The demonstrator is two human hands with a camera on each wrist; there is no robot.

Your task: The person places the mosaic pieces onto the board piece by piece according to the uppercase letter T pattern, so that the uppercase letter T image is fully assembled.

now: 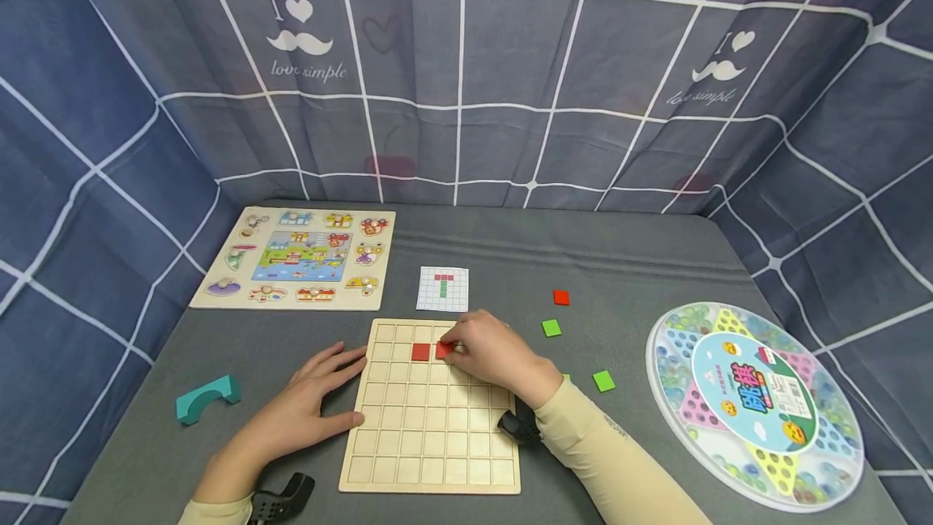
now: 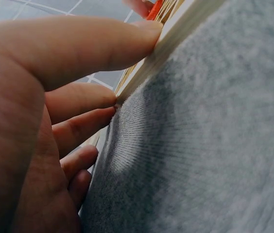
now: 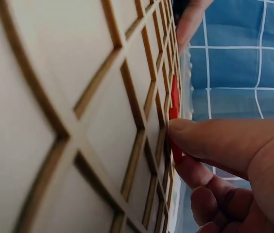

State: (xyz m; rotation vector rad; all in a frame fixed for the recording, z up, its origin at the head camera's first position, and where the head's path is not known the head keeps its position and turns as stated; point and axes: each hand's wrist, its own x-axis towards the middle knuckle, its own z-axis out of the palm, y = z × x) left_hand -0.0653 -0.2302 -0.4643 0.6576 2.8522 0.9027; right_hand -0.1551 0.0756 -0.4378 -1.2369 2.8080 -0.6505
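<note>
A wooden grid board (image 1: pixel 430 428) lies flat on the grey table. One red square tile (image 1: pixel 420 352) sits in a cell of its second row from the top. Just right of it, my right hand (image 1: pixel 490 353) pinches another red square tile (image 1: pixel 444 349) between thumb and fingertips, at the board's surface. The right wrist view shows this thumb and finger (image 3: pixel 210 141) on the red tile's edge. My left hand (image 1: pixel 313 397) rests at the board's left side, fingers spread and fairly straight. Its thumb (image 2: pixel 142 39) touches the wooden edge in the left wrist view.
Behind the board lies a pattern card (image 1: pixel 442 290). To the right are a red tile (image 1: pixel 560 297) and green tiles (image 1: pixel 551 328), one partly hidden by the sleeve. A round game board (image 1: pixel 754 407) lies far right, a picture puzzle (image 1: pixel 291 259) back left, a teal arch block (image 1: pixel 207 399) left.
</note>
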